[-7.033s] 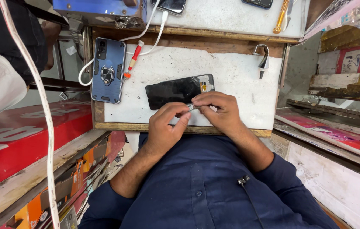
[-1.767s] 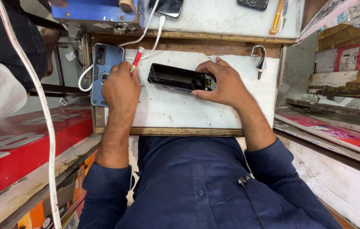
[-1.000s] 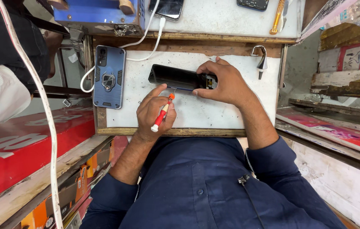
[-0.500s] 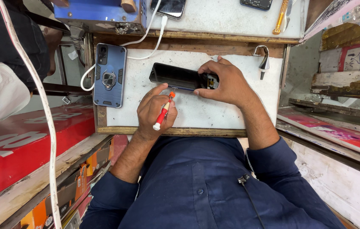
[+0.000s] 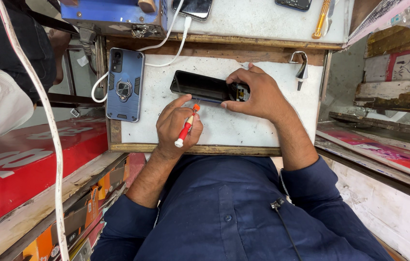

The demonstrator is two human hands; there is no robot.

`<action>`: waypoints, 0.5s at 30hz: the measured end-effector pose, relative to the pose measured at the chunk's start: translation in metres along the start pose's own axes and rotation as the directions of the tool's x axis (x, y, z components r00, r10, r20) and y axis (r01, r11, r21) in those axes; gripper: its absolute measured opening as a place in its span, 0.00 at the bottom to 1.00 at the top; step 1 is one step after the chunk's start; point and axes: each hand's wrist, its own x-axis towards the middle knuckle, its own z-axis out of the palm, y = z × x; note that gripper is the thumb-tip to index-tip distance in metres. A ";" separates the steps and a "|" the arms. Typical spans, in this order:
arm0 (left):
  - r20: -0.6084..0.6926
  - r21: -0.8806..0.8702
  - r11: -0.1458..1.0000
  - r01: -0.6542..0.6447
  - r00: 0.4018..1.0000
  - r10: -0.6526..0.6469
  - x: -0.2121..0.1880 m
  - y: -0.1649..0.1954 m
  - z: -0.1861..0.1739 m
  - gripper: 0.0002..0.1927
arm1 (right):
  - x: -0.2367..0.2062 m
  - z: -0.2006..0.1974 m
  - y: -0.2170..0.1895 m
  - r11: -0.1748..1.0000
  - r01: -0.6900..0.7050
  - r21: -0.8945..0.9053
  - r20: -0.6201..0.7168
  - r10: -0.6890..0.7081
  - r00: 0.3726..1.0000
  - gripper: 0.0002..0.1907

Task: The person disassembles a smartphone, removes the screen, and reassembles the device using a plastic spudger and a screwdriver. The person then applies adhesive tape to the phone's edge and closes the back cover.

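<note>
In the middle of the frame, the left hand is closed around a small red and white screwdriver. Its orange tip points up toward a black phone, and its white end points down toward the person. The tip is just beside the lower edge of the phone. The black phone lies flat on the white bench, a little above the middle of the frame, with its dark glass side up. The right hand rests on the right end of the phone and presses it down, with the thumb along the lower edge and the fingers curled over the top. Small metal parts show between those fingers. At the upper left of the bench lies a blue phone in a thick case with a ring on its back. A white cable runs from its left side up to the top of the frame. At the upper right of the bench sits a small grey and white clip. On the shelf at the top of the frame lies a yellow tool. The person wears a dark blue shirt, which fills the bottom of the frame.
</note>
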 end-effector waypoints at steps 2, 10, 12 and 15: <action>0.002 0.016 1.000 -0.001 1.000 0.001 0.000 0.001 0.000 0.07 | 0.001 0.000 0.000 1.000 0.010 0.001 -0.004 -0.010 1.000 0.30; 0.022 0.065 0.998 -0.013 1.000 0.012 0.001 0.002 0.003 0.05 | 0.001 0.000 -0.001 1.000 -0.011 0.002 0.004 0.011 1.000 0.29; 0.027 0.082 0.996 -0.019 0.999 0.017 0.000 0.002 0.003 0.05 | 0.001 0.000 -0.001 1.000 0.002 0.002 -0.003 -0.002 1.000 0.29; 0.023 0.073 0.997 -0.003 1.000 0.002 -0.001 0.003 0.003 0.05 | 0.001 0.000 -0.001 1.000 -0.001 -0.004 0.004 0.001 1.000 0.29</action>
